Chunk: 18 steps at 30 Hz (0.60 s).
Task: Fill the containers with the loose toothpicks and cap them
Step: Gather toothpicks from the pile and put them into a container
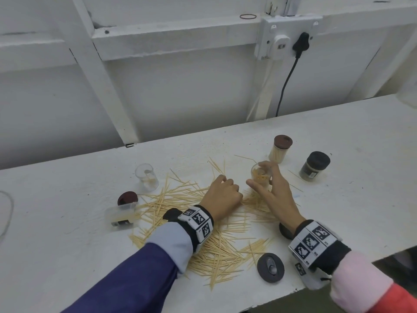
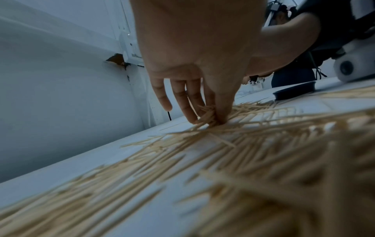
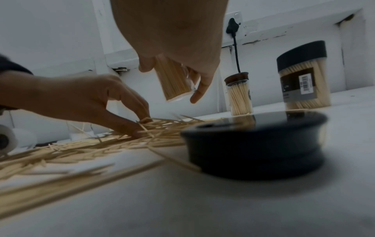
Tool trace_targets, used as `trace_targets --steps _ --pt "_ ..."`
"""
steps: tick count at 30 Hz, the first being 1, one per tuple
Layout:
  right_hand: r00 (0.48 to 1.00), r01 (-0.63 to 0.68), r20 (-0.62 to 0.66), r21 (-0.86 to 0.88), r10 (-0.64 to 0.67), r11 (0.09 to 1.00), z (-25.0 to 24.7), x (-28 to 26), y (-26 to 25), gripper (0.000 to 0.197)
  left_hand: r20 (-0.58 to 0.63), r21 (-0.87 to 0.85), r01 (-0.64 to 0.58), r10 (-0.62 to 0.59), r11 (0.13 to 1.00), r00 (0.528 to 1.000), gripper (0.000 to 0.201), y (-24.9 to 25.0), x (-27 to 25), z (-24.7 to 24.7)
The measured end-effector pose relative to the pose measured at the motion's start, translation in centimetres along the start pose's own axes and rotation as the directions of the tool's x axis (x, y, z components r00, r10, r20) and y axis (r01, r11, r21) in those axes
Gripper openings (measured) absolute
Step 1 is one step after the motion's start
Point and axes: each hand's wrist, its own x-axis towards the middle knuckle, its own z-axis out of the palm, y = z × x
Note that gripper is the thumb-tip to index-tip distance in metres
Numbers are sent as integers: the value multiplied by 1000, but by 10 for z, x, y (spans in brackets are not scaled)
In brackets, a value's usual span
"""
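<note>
— So, L hand: fingertips pinch a small bunch of toothpicks from the pile on the table.
— And R hand?
— Curled round the clear container, lifted, approx. full, no cap.
— Handling?
— Sticks v. light, stiff, thin, prob. snap or slip; take many at mid-length. Container smooth, so hold its sides.

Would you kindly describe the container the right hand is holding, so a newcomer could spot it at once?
Start at the wall socket and come down to the white table. Just in front of the brown-capped jar, the right hand grips a clear open container packed with toothpicks. Unlike the two capped jars behind it and the nearly empty clear one to the left, it is uncapped, full and held.
</note>
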Motion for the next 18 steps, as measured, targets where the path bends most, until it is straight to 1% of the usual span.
trace_targets --steps 1,4,6,7,8,9,11,12,15,18 --pt "1000 2 7 -10 -2 1000 1 0 0 49 -28 16 -2 2 1000 1000 8 -1 0 0" --pt "1000 1 28 -28 0 1000 1 -1 0 50 -99 57 13 -8 998 995 14 -6 -1 3" --pt "999 -18 40 -21 19 1000 2 -1 1 52 -122 39 49 -44 998 992 15 -11 -4 3" --pt "999 -24 45 -18 25 1000 2 -1 1 53 -131 15 72 -70 997 989 12 -13 -6 2" --pt "998 -25 51 -18 26 1000 3 -1 1 55 -133 -14 87 -88 996 987 5 -15 -8 0" --pt "998 -25 58 -18 26 1000 3 -1 0 55 -118 -49 103 -108 994 987 4 -16 -11 -1" --pt "997 -23 75 -21 25 1000 5 -1 0 53 -84 -69 138 -144 988 986 17 -20 -14 -1" --pt "996 -21 83 -27 24 999 5 -1 0 51 -90 -71 152 -158 986 983 20 -22 -15 -1" --pt "995 -12 100 -35 16 999 6 -2 1 48 -110 -98 183 -194 978 975 21 -25 -20 -1" --pt "994 -6 106 -29 9 1000 5 -3 3 49 -73 -205 244 -264 948 962 18 -29 -24 -3"
